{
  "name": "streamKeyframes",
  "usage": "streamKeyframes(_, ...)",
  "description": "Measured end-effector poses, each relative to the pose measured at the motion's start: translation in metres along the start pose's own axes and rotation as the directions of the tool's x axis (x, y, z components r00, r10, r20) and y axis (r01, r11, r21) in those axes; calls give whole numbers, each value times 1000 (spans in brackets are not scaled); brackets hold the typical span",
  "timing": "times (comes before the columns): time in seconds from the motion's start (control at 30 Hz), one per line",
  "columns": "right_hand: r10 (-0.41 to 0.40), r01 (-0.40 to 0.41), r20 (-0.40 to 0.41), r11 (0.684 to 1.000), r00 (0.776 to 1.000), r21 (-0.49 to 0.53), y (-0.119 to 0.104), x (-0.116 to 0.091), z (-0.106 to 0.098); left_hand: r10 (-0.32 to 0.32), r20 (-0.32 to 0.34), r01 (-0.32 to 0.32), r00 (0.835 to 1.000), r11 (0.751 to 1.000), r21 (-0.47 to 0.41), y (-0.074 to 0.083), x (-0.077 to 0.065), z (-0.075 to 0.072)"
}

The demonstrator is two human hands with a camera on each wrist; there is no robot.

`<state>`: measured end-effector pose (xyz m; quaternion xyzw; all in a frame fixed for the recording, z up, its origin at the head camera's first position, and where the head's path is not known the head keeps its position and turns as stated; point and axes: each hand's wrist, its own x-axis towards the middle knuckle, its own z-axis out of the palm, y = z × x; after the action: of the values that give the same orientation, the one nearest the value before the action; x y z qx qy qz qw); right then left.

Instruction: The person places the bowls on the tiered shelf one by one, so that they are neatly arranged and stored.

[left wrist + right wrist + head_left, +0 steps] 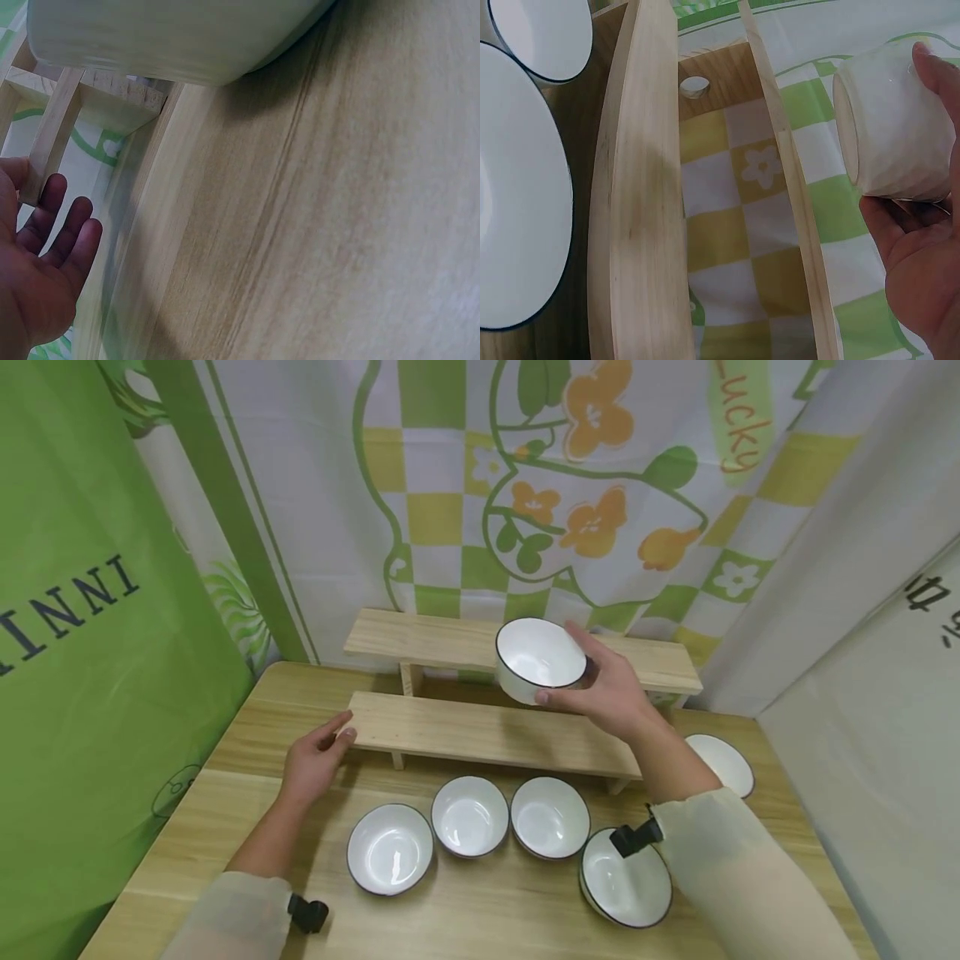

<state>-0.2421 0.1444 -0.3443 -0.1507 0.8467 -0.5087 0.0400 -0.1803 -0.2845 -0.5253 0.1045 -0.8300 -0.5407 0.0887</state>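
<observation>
The right hand (611, 689) pinches a white bowl (538, 660) between thumb and fingers near the frame's centre, the bowl lying to the hand's left. In the head view it overlaps the upper board (435, 638), whose long axis runs left to right; the right wrist view shows a gap between them. The left hand (315, 768), farther from the bowl, pinches the left end of the lower board (487, 735). The right forearm (671, 760) hides that board's right end and part of a white dish (722, 764) at right.
</observation>
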Motion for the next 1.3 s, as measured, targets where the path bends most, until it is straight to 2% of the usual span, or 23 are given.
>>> streamKeyframes(0.1, -9, 8, -3, 1000, 1000, -11, -3, 6, 5, -1, 0, 1, 1000, 1000, 4, 1, 1, 0)
streamKeyframes(0.33, -42, 42, 1, 996, 999, 75, -9, 21, 19, -11, -9, 11, 1000, 1000, 4, 2, 0, 0)
streamKeyframes(0.7, -36, 36, -7, 999, 999, 12, -19, 44, 39, -60, 14, 60, 998, 998, -22, 2, -1, 1)
streamKeyframes(1.0, -47, 48, 9, 999, 999, -24, -22, 63, 57, -56, -3, 56, 998, 997, -53, 2, -2, 4)
streamKeyframes(1.3, -28, 28, 2, 999, 1000, -28, -27, 79, 73, -55, 8, 55, 998, 998, -37, 2, -3, 2)
